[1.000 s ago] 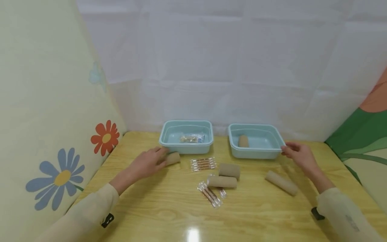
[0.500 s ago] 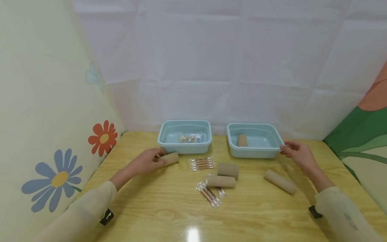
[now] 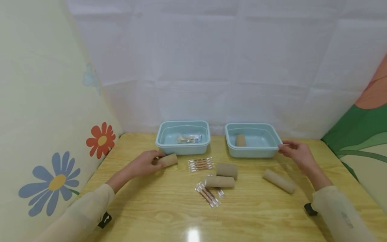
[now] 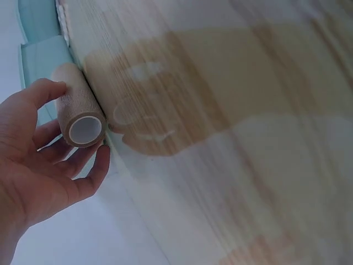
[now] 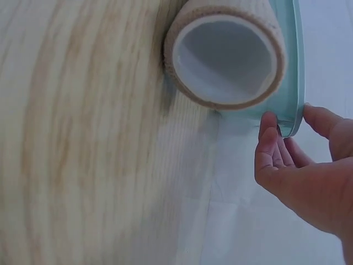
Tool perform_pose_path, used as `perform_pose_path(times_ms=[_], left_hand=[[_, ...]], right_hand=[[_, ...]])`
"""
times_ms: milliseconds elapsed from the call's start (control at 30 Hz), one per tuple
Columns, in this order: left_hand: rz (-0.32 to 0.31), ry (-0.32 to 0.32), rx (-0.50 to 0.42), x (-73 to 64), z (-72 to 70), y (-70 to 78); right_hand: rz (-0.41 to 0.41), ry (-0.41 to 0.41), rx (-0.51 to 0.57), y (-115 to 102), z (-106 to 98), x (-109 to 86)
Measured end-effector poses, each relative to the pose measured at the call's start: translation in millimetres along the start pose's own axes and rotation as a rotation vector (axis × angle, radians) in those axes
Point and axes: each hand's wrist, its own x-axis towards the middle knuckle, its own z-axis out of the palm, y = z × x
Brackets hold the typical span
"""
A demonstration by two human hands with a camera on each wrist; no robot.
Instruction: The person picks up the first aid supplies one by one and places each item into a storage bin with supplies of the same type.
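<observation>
Left hand [image 3: 146, 163] grasps tan roll [image 3: 168, 160] near front edge of left bin [image 3: 187, 149]; right hand [image 3: 298, 155] pinches corner of right bin [image 3: 252, 153]; bare tabletop [image 3: 218, 148] separates the bins.

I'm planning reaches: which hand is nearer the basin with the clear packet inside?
Left. The left hand holds a roll by the left corner of that basin; the right hand grips the other basin by its right corner.
</observation>
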Motion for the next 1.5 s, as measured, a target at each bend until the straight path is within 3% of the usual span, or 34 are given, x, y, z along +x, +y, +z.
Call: perform_pose_path(times_ms=[433,900,1200,1500], left_hand=[[-0.011,-0.020,0.022,2.4,-3.1,5.2],[-0.030,-0.030,-0.017,-0.9,-13.6,15.1],[0.026,-0.071,-0.018,7.3,-19.9,34.6],[0.103,-0.110,0.043,25.2,-26.4,58.1]], right_hand=[[0.015,0.010,0.014,8,2,3.5],[0.015,-0.022,0.031,6,1,3.3],[0.006,-0.013,0.034,2,2,3.8],[-0.008,0.005,0.059,6,3,2.0]])
